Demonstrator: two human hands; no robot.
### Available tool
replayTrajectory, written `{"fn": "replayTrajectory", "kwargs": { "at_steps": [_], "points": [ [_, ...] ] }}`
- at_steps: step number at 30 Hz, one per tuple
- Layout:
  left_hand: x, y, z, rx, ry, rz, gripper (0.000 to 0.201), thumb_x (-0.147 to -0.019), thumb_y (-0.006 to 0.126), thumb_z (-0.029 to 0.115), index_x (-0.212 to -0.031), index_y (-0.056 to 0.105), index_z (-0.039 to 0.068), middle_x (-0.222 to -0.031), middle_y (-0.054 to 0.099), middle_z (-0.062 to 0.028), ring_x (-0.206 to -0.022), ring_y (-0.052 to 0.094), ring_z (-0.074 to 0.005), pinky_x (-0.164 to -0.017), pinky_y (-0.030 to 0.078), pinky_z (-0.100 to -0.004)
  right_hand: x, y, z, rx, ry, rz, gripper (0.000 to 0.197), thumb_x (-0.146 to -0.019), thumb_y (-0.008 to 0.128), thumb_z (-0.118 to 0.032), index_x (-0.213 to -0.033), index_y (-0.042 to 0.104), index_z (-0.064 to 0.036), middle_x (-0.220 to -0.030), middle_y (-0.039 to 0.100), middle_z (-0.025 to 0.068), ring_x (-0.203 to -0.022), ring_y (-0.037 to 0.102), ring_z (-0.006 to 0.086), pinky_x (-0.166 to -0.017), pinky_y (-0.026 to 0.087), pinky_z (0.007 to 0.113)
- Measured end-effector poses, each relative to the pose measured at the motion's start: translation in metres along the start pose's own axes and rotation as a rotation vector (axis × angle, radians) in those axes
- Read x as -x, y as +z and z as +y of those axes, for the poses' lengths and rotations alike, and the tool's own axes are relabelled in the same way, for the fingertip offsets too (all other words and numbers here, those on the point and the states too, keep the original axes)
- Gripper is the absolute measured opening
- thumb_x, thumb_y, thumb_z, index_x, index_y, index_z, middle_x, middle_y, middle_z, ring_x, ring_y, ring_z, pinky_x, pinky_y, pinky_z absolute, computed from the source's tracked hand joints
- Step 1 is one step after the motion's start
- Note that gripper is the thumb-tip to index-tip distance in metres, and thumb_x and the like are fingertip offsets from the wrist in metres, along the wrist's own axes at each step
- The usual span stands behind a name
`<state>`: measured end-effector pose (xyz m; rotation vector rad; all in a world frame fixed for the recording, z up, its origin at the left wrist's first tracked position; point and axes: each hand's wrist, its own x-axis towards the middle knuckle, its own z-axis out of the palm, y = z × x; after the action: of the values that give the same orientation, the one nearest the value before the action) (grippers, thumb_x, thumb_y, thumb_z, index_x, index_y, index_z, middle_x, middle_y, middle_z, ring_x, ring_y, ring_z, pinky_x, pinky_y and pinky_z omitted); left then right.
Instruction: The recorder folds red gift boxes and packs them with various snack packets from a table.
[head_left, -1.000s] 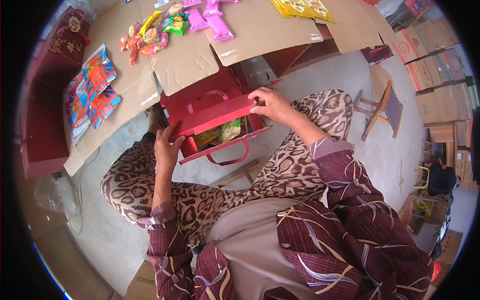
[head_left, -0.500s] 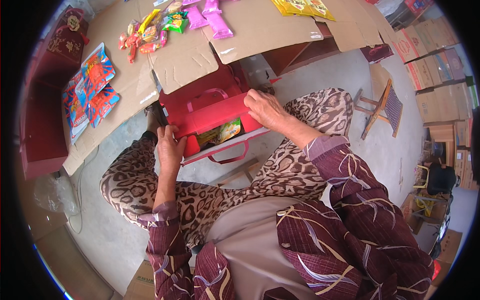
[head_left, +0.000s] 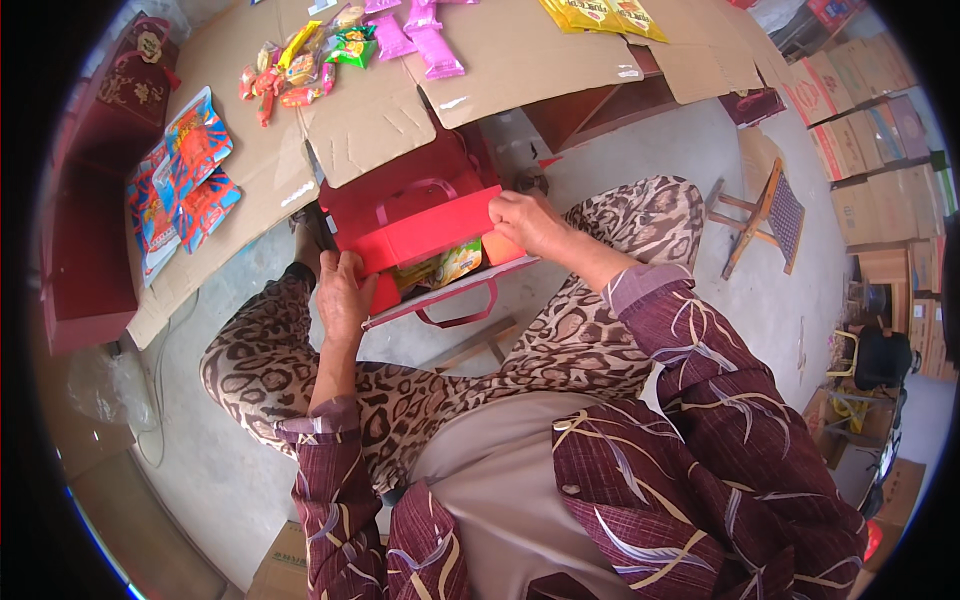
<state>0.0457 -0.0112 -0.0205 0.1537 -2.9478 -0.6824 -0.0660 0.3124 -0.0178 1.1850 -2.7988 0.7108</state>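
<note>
Between my knees stands a red gift box (head_left: 460,312) with a strap handle on its near side. Its inner red flap (head_left: 430,233) is raised at a slant, and snack packets (head_left: 455,262) show in the gap beneath it. My left hand (head_left: 342,292) is closed on the flap's left end, thumb toward me. At the flap's right end my right hand (head_left: 530,222) pinches the corner. A second strap handle (head_left: 418,190) lies on the dark red part of the box beyond the flap.
A cardboard-covered table (head_left: 370,130) lies ahead, bearing wrapped candies (head_left: 300,68), pink packets (head_left: 435,52), yellow bags (head_left: 605,15) and blue-red pouches (head_left: 200,150). A small folding stool (head_left: 770,215) stands at right; cartons (head_left: 880,140) are stacked beyond. Dark red box (head_left: 115,110) at left.
The red flap has tilted up a little, showing more of its face. My right hand has curled its fingers tighter at the corner; my left hand has barely shifted.
</note>
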Motion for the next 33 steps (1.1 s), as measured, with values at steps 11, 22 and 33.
{"fn": "replayTrajectory", "kwargs": {
  "at_steps": [11, 22, 33],
  "points": [
    [0.011, -0.017, -0.021, 0.446, -0.176, 0.025, 0.023, -0.093, 0.065, 0.024, -0.102, 0.070, 0.003, -0.090, 0.060, -0.0136, -0.077, 0.062, -0.0275, -0.072, 0.049, -0.0371, 0.036, -0.061, -0.028, -0.610, 0.528, -0.128, 0.020, -0.091, 0.065, -0.022, -0.097, 0.065, -0.0027, -0.078, 0.066, 0.0074, -0.071, 0.061, 0.0159, -0.067, 0.049, 0.031],
    [0.023, -0.029, 0.001, 0.570, -0.167, -0.153, 0.041, -0.097, 0.061, 0.036, -0.105, 0.068, -0.003, -0.098, 0.066, -0.0166, -0.091, 0.064, -0.0281, -0.082, 0.048, -0.0341, 0.036, -0.050, -0.047, -0.525, 0.446, -0.102, 0.027, -0.093, 0.063, -0.030, -0.097, 0.068, -0.0034, -0.079, 0.067, 0.0135, -0.071, 0.064, 0.0270, -0.067, 0.050, 0.037],
    [0.018, -0.021, 0.020, 0.370, -0.002, 0.009, 0.015, -0.088, 0.068, 0.014, -0.098, 0.064, 0.004, -0.088, 0.061, -0.0134, -0.081, 0.065, -0.0302, -0.070, 0.050, -0.0391, 0.023, -0.023, -0.040, -0.215, 0.352, 0.037, 0.018, -0.091, 0.063, -0.023, -0.090, 0.064, -0.0059, -0.084, 0.066, 0.0155, -0.077, 0.064, 0.0374, -0.067, 0.050, 0.046]
  ]
}}
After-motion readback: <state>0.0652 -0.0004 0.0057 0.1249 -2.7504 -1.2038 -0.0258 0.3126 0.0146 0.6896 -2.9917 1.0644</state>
